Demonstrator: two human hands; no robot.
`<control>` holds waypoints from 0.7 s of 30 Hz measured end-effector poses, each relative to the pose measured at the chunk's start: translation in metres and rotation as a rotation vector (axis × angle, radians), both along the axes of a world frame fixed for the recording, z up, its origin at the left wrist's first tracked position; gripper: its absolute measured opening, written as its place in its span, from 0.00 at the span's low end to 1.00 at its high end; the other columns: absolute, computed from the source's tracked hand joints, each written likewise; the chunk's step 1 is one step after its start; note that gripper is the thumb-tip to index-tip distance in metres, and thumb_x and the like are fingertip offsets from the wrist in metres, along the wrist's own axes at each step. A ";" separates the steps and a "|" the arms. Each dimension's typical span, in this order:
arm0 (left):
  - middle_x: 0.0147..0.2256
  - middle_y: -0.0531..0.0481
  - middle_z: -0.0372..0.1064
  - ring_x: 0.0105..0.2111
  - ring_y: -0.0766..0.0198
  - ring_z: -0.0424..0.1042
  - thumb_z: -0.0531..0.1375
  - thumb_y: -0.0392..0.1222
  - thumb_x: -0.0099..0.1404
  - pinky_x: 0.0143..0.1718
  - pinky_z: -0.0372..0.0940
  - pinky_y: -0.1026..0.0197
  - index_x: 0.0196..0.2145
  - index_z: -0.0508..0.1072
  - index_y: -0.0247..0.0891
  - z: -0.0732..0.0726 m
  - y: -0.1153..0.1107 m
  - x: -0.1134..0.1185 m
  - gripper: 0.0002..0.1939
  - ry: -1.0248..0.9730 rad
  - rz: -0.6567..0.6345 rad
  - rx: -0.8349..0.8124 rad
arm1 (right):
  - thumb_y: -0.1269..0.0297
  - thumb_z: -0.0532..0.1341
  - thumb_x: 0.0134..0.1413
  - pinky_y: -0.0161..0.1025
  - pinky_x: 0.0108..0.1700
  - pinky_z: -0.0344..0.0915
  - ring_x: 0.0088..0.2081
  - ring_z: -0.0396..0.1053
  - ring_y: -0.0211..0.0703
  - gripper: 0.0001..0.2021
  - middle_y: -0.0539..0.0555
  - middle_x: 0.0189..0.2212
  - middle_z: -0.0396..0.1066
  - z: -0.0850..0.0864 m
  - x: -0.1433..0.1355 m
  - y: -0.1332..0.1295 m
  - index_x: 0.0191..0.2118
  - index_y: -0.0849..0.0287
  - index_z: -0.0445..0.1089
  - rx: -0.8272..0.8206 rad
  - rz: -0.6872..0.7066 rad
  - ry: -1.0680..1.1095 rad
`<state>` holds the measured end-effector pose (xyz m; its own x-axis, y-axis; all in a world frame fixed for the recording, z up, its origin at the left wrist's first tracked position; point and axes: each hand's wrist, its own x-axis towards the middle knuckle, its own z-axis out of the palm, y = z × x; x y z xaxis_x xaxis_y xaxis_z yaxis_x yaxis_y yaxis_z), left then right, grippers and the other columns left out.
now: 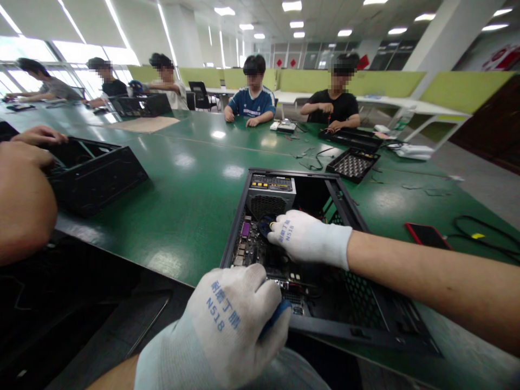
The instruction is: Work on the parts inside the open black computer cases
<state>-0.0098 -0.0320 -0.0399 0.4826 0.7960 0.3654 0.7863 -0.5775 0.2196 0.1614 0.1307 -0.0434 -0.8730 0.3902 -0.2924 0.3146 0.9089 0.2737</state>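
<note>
An open black computer case (333, 323) lies on its side on the green table, near the front edge. Inside it are a power supply (271, 189) at the far left corner, a motherboard with a purple port (246, 229), and a dark round cooler (265, 225). My right hand (303, 235), in a white glove, reaches into the case with its fingers at the cooler. My left hand (227, 319), also gloved, is closed at the near left side of the case. Its fingers wrap round a blue object (276, 317), mostly hidden, probably a tool handle.
Another person's arm (24, 195) reaches in at the left, beside a black case (101, 184). Beyond my case are a black tray (352, 163) and loose cables. A red-edged phone (427, 236) and a black cable lie right. Several people sit across the green table (182, 162).
</note>
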 end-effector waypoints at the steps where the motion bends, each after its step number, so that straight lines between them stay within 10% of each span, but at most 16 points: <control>1: 0.30 0.52 0.65 0.25 0.58 0.66 0.57 0.44 0.72 0.25 0.53 0.54 0.32 0.64 0.44 0.000 0.000 0.000 0.09 0.001 -0.001 -0.005 | 0.64 0.63 0.58 0.46 0.41 0.66 0.43 0.77 0.55 0.11 0.59 0.40 0.79 0.006 0.002 -0.001 0.45 0.58 0.77 -0.004 -0.021 0.009; 8: 0.31 0.52 0.67 0.26 0.58 0.66 0.56 0.45 0.73 0.24 0.54 0.54 0.31 0.65 0.44 0.002 0.001 0.000 0.10 -0.007 -0.016 -0.023 | 0.63 0.59 0.62 0.43 0.45 0.67 0.45 0.78 0.53 0.13 0.60 0.41 0.80 0.031 0.025 -0.002 0.45 0.59 0.79 -0.012 -0.261 -0.029; 21: 0.30 0.52 0.65 0.24 0.59 0.65 0.57 0.43 0.71 0.24 0.52 0.54 0.31 0.64 0.44 0.000 0.000 0.001 0.09 -0.023 0.003 0.034 | 0.70 0.61 0.56 0.45 0.42 0.70 0.45 0.80 0.58 0.12 0.65 0.41 0.82 0.022 0.033 0.042 0.43 0.63 0.81 0.094 -0.481 -0.097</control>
<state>-0.0088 -0.0323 -0.0396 0.4714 0.7843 0.4034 0.7828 -0.5828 0.2184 0.1939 0.1724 -0.0213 -0.5577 0.7710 -0.3075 0.6613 0.6366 0.3968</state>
